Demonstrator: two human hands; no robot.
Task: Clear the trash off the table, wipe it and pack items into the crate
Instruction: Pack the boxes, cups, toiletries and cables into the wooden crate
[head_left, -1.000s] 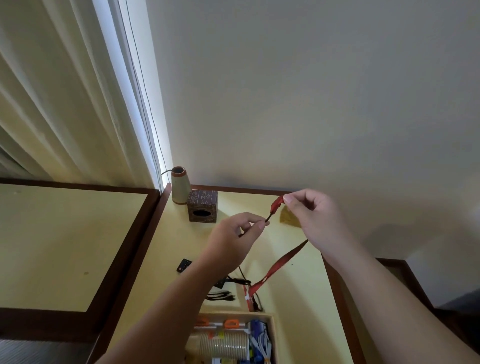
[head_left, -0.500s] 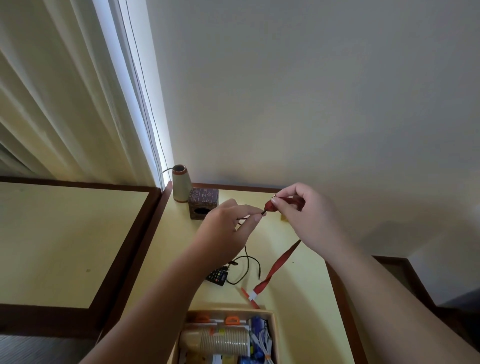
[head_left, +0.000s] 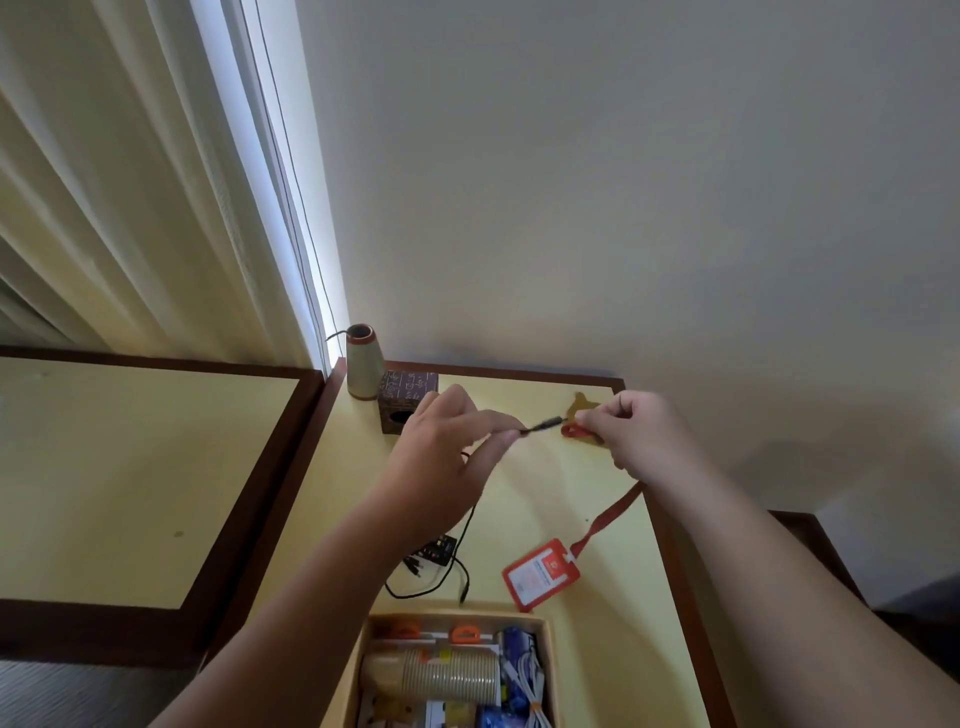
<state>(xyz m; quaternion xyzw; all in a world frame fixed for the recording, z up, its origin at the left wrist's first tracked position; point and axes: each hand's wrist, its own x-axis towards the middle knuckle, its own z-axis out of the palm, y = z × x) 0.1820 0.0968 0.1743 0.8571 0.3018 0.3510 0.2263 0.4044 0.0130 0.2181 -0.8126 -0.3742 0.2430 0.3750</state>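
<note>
My left hand (head_left: 447, 452) pinches the plug end of a thin black cable (head_left: 543, 427) above the yellow table (head_left: 550, 499). The cable trails down to a small black device (head_left: 435, 552) on the table. My right hand (head_left: 639, 431) pinches the top loop of a red lanyard (head_left: 605, 522). Its red badge holder (head_left: 540, 574) lies flat on the table near the crate. The plug and the lanyard loop are a short gap apart. The wooden crate (head_left: 545, 670) at the near edge holds a stack of paper cups (head_left: 441, 675), white cables and blue packs.
A cone-shaped thread spool (head_left: 363, 369) and a dark patterned box with a round hole (head_left: 405, 405) stand at the table's far left corner. A tan scrap (head_left: 582, 402) lies behind my right hand. A second table (head_left: 130, 467) adjoins on the left, with curtains behind it.
My hands have drawn apart, separating the cable plug from the lanyard loop. The red badge holder has come into view and now lies flat near the crate.
</note>
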